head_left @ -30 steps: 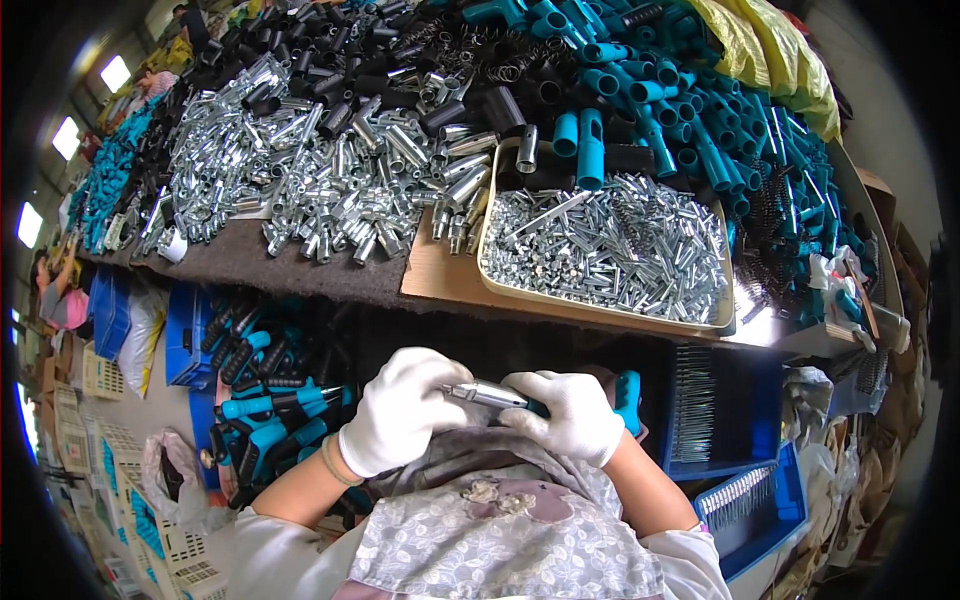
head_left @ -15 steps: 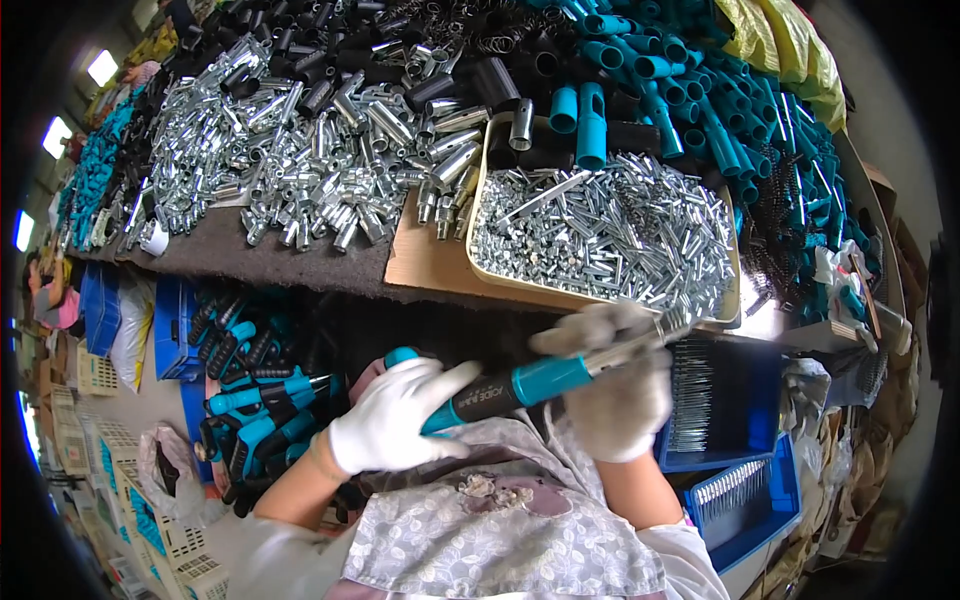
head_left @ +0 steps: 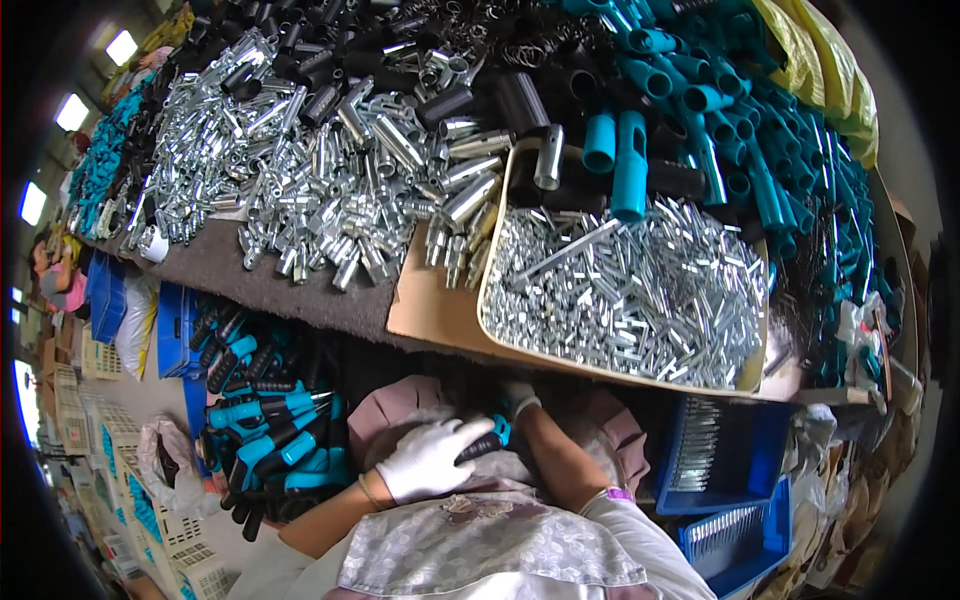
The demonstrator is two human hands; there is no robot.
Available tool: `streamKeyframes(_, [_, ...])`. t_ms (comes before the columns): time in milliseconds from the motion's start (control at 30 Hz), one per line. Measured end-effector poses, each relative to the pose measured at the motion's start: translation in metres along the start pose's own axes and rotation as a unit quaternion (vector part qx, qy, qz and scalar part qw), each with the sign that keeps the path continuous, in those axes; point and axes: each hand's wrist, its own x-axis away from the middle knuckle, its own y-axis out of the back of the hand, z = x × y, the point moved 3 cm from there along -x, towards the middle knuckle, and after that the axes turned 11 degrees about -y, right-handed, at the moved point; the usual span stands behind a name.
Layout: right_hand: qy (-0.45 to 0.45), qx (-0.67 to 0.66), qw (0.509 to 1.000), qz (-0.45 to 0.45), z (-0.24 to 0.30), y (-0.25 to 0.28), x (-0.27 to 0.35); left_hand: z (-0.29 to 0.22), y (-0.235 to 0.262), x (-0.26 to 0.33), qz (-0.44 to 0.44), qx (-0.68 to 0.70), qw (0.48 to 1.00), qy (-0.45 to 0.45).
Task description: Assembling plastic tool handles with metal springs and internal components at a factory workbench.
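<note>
My left hand (head_left: 435, 460), in a white glove, is low over my lap with its fingers closed round a teal-and-black tool handle (head_left: 486, 442). Only a short black length and a teal end of the handle show; its metal part is out of sight. My right hand (head_left: 518, 396), also gloved, reaches down under the front edge of the bench. Its fingers are hidden in the dark there, so what they touch cannot be seen. The apron (head_left: 430, 545) covers my lap below both hands.
Ahead, a cream tray (head_left: 600, 368) of small metal pins overhangs the bench edge. Metal sleeves (head_left: 320, 200), black tubes and teal tubes (head_left: 725, 120) are heaped behind. Finished-looking teal tools (head_left: 270, 430) lie at left. Blue bins (head_left: 770, 480) of metal rods stand at right.
The tool was held across both hands, its metal end in my right hand. Now my right hand has moved down under the bench edge, while my left keeps the handle, lower down.
</note>
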Motion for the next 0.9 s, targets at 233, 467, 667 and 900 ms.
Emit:
streamKeyframes(233, [0.065, 0.061, 0.996, -0.009, -0.010, -0.018, 0.010, 0.024, -0.019, -0.004, -0.095, -0.017, 0.995, 0.004])
streamKeyframes(467, [0.104, 0.114, 0.988, -0.024, -0.012, -0.019, 0.012, 0.029, -0.014, -0.012, -0.138, -0.014, 0.990, -0.020])
streamKeyframes(667, [0.132, 0.153, 0.978, -0.045, -0.019, -0.009, 0.009, 0.029, -0.039, -0.023, -0.185, -0.019, 0.983, -0.004])
streamKeyframes(900, [0.114, 0.193, 0.966, -0.128, -0.031, 0.045, 0.017, 0.020, -0.068, -0.068, -0.106, -0.003, 0.994, 0.011])
